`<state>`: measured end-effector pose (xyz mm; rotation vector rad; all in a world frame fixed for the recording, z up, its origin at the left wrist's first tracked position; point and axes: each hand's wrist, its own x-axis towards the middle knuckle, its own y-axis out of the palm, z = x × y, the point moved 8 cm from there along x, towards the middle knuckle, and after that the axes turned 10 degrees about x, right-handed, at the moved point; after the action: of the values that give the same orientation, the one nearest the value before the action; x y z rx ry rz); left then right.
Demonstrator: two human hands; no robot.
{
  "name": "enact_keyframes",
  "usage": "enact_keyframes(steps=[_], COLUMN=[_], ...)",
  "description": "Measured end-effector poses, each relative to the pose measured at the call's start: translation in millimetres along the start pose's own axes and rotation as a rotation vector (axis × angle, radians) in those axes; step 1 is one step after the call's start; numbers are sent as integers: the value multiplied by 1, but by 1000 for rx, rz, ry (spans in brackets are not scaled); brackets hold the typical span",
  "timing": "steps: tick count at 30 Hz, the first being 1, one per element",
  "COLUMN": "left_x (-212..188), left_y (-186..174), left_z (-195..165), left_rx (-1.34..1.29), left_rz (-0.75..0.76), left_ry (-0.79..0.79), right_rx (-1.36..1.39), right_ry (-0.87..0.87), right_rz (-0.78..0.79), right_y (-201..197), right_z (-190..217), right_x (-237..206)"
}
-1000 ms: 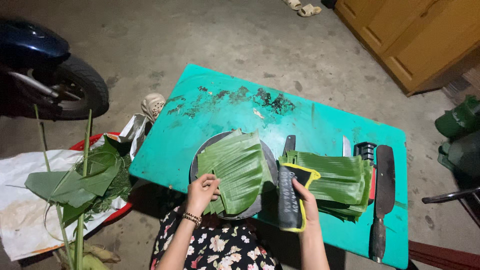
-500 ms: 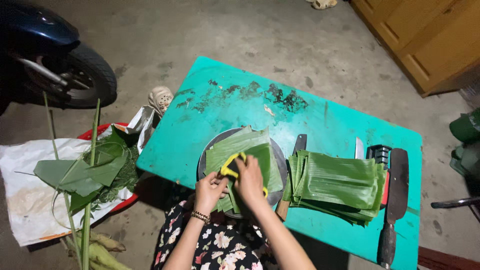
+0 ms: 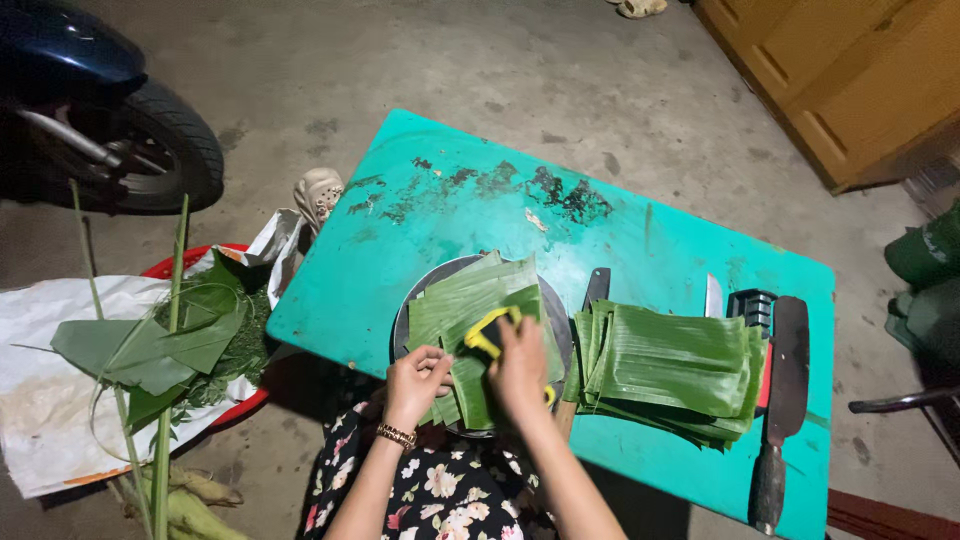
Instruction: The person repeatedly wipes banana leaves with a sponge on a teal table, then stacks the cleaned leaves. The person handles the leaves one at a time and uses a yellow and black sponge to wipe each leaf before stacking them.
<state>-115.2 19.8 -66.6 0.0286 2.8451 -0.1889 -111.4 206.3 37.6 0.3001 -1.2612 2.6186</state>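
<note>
Right hand (image 3: 520, 365) closed on yellow-handled tool (image 3: 487, 333), directly over banana leaf pieces (image 3: 478, 310) on round tray (image 3: 402, 325); leaf ribs slanting up-right. Left hand (image 3: 418, 378) loosely curled, pinning near leaf edge, just beside.

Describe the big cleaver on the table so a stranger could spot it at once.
Start at the turquoise table and go to its right end, past the stack of cut leaves. The cleaver lies there lengthwise, its dark handle pointing toward the near edge. It is the largest blade there, broad and dark, unlike the slim knife beside the stack.
</note>
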Motion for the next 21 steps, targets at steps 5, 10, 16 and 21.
enact_keyframes(steps=[5, 10, 16, 21], left_x=[-5, -6, -13, -17], left_y=[-4, -1, 4, 3], left_z=[-24, -13, -20, -18], left_rx=[260, 171, 95, 76], left_rz=[-102, -77, -73, -65], left_ry=[377, 117, 62, 45], right_rx=[96, 98, -32, -65], right_ry=[-88, -166, -136, -103], right_rz=[175, 124, 30, -120], right_y=[23, 20, 14, -13], right_z=[46, 46, 12, -30], right_x=[-42, -22, 30, 57])
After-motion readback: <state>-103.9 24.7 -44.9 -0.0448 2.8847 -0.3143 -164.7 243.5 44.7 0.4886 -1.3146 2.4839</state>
